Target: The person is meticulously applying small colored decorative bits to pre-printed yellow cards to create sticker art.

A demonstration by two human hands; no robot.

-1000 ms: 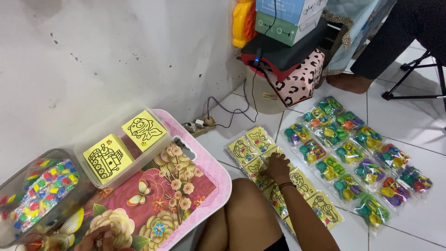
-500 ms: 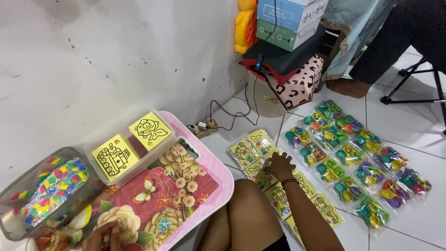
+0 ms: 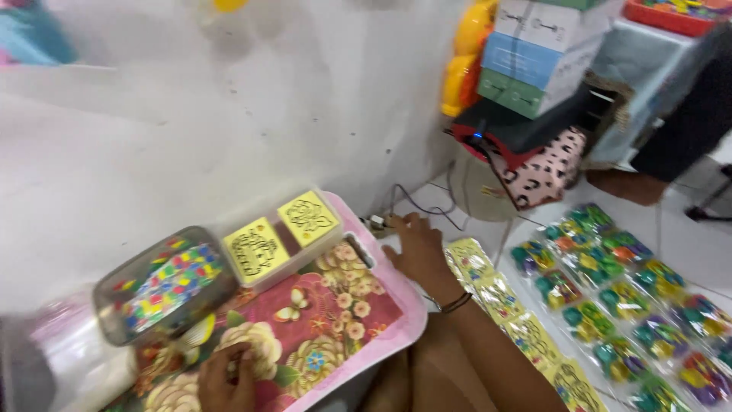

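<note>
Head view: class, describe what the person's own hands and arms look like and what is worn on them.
Both are bare, with no gloves and no sleeves in view. The right hand has a thin dark band around the wrist, and the forearm behind it is uncovered. The left hand shows only at the bottom edge; no ring or band can be made out on it.

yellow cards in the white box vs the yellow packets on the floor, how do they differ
The yellow cards sit bare, two side by side, in a white box on the pink floral tray; the yellow packets lie flat on the tiled floor, in a long row. The packets look wrapped in shiny clear plastic; the cards do not. The right hand is beside the packets; the left hand rests on the tray. Both are yellow with dark line drawings.
</note>
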